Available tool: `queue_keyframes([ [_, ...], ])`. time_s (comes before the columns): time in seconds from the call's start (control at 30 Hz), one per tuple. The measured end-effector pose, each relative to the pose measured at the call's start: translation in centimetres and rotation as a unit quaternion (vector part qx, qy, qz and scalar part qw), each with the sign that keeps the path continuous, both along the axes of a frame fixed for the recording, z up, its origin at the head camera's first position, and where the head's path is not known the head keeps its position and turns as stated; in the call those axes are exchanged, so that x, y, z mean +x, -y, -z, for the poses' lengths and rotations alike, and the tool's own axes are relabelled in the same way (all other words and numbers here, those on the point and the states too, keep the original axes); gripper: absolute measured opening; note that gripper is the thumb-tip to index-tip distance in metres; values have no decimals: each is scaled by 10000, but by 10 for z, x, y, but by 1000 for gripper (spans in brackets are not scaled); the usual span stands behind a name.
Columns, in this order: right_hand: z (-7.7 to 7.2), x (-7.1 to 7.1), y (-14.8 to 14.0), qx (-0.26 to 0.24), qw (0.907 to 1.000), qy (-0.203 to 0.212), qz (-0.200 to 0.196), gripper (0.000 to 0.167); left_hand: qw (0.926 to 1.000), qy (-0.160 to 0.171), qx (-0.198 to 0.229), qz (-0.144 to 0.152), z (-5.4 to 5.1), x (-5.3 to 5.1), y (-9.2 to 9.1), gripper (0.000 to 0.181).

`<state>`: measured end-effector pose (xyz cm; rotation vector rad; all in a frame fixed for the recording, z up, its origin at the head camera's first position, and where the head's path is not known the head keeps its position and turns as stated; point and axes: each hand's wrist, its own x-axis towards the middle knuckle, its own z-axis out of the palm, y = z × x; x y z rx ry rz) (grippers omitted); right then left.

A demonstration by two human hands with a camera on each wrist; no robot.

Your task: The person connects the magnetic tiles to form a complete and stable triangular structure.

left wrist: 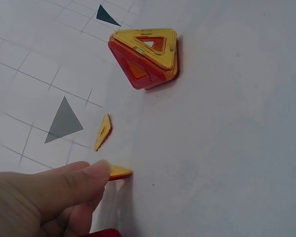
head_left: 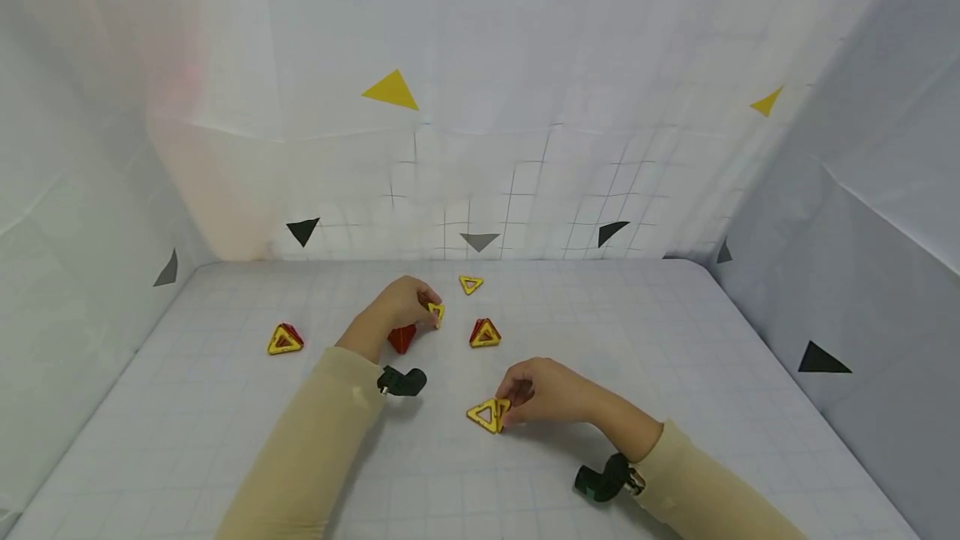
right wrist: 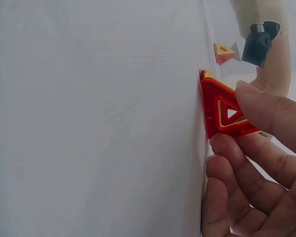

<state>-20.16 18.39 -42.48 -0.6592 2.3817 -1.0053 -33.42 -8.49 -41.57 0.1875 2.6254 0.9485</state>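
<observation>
My left hand [head_left: 405,304] pinches a yellow triangular magnetic tile [head_left: 436,314] between thumb and fingers, just above the table; this tile [left wrist: 120,172] appears edge-on in the left wrist view. A red pyramid of tiles [head_left: 402,338] stands by that wrist, partly hidden. Nearer the front, my right hand [head_left: 553,394] grips a tilted triangular tile [head_left: 504,413]. It touches another yellow triangular tile [head_left: 477,415], which lies on the table. In the right wrist view, a red triangular face [right wrist: 214,109] shows between thumb and fingertips.
Between the hands stands a red-and-yellow tile pyramid [head_left: 485,333]. A similar pyramid [head_left: 286,340] sits at the left. One loose yellow triangular tile [head_left: 471,283] lies near the table's back edge. White sheets with triangle markers [head_left: 480,241] enclose the back and sides.
</observation>
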Motion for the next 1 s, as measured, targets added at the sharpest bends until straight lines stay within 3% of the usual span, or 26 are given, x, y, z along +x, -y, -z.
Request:
queue_keyframes([
  [0.37, 1, 1, 0, 21, 10000, 2, 8, 20, 9986, -357, 326, 203, -7, 15, 9, 31],
  [0.53, 1, 2, 0, 38, 10000, -12, 7, 20, 9966, -500, 557, 346, -17, 27, 12, 33],
  [0.77, -3, 3, 1, 39, 9999, -110, 36, 20, 9947, -461, 758, 511, -27, 47, 15, 32],
  [1.0, -1, 2, 1, 97, 9997, -174, 102, 21, 9924, -478, 909, 683, -19, 63, 20, 30],
])
